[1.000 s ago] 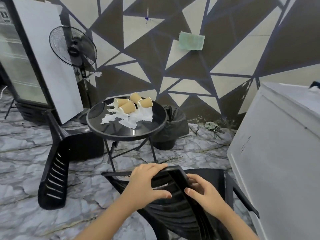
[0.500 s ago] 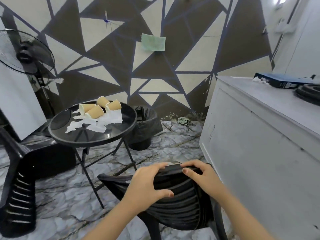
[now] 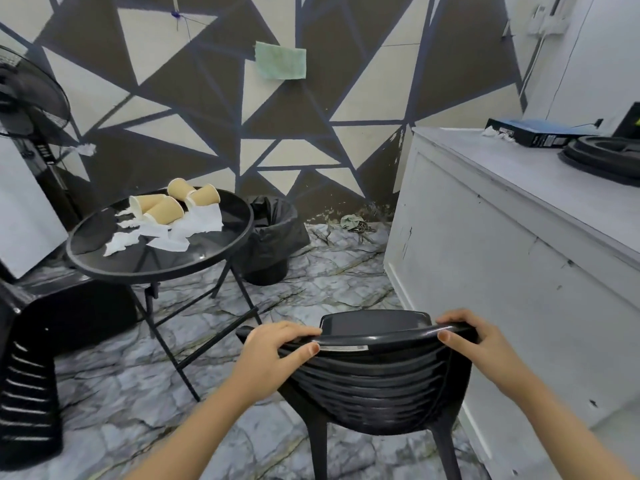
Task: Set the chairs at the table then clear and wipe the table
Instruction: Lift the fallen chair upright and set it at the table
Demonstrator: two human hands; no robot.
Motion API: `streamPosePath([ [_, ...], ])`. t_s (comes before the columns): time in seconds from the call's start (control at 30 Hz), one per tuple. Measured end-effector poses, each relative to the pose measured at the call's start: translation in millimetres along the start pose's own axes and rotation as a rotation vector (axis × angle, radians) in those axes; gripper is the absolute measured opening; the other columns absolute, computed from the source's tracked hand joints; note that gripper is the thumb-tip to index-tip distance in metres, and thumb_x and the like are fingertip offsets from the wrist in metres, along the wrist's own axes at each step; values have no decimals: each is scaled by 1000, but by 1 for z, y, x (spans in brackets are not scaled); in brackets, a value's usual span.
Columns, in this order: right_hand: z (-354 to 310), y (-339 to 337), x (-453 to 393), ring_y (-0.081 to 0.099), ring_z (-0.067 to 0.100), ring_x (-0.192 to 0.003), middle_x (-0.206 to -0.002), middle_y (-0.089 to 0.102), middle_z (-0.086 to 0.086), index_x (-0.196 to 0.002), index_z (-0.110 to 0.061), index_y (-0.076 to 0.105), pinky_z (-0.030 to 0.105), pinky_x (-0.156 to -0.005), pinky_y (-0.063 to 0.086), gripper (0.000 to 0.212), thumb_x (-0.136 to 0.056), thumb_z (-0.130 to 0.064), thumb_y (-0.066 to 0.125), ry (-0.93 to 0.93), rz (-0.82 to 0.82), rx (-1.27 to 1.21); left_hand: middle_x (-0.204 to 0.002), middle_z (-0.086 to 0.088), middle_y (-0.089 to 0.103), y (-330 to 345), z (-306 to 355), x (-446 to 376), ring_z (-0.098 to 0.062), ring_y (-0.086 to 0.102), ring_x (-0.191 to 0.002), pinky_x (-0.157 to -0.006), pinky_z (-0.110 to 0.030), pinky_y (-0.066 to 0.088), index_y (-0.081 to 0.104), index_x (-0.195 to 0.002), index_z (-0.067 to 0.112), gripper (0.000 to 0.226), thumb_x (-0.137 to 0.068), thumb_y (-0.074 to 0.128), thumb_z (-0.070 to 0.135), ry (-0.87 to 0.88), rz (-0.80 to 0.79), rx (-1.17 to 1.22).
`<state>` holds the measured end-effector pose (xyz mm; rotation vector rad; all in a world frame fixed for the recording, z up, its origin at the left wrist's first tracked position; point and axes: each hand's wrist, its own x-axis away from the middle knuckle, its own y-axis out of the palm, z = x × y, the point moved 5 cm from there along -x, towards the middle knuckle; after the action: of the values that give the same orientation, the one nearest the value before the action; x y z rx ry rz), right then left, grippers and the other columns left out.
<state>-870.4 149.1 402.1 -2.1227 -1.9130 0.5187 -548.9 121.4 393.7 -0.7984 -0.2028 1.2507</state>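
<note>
A black plastic chair [image 3: 375,382] stands upright right in front of me, its back towards me. My left hand [image 3: 273,351] grips the left end of its top rail and my right hand [image 3: 474,341] grips the right end. To the left stands a round black table [image 3: 207,261] on thin folding legs. Several tipped-over paper cups [image 3: 166,209] and crumpled white tissues [image 3: 197,223] lie on it. A second black chair [image 3: 31,368] lies tipped on the floor at the far left. A green cloth [image 3: 280,60] hangs on the patterned wall.
A black lined bin [image 3: 273,237] stands behind the table by the wall. A white counter [image 3: 502,258] fills the right side, with a dark box [image 3: 540,133] and black round trays [image 3: 606,161] on top. A standing fan [image 3: 27,98] is at the far left. The floor is marble-patterned.
The chair has come up from lying tilted to standing upright. My hands have moved apart to the two ends of its top rail. My view has swung to the right.
</note>
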Motion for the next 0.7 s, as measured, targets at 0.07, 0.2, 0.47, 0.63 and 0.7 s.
streamPosePath([
  [0.07,9,-16,6,62,1,-80,-86,68,-10,-85,-30,67,7,-67,45,29,-64,-50,75,25,35,-37,-101,25,66,15,8,-6,6,55,-99,-94,-38,41,61,-103,52,48,-74,35,80,12,-21,0],
  [0.2,30,-48,15,60,8,-80,-87,65,0,-84,-24,66,6,-64,44,17,-72,-34,72,64,40,-89,-96,28,66,52,23,-16,3,55,-97,-94,-39,38,56,-96,63,36,-74,35,81,38,-17,-23],
  [0.47,77,-113,34,57,3,-83,-99,59,5,-94,-14,60,10,-70,44,95,-25,-77,76,184,105,-68,-87,31,60,117,72,-25,13,42,-100,-92,-14,17,62,-96,55,38,-72,41,75,66,42,-53],
  [0.63,105,-139,42,51,16,-95,-108,54,5,-97,-16,56,24,-79,41,97,-24,-75,78,267,93,-63,-85,30,58,149,92,-35,13,43,-96,-93,-14,16,64,-97,52,47,-70,37,79,89,30,-96],
  [0.7,115,-148,45,51,14,-100,-115,54,3,-96,-15,56,23,-82,42,91,-27,-68,82,301,109,-96,-84,29,58,159,99,-36,12,44,-94,-94,-12,14,63,-97,53,48,-70,36,80,103,38,-112],
])
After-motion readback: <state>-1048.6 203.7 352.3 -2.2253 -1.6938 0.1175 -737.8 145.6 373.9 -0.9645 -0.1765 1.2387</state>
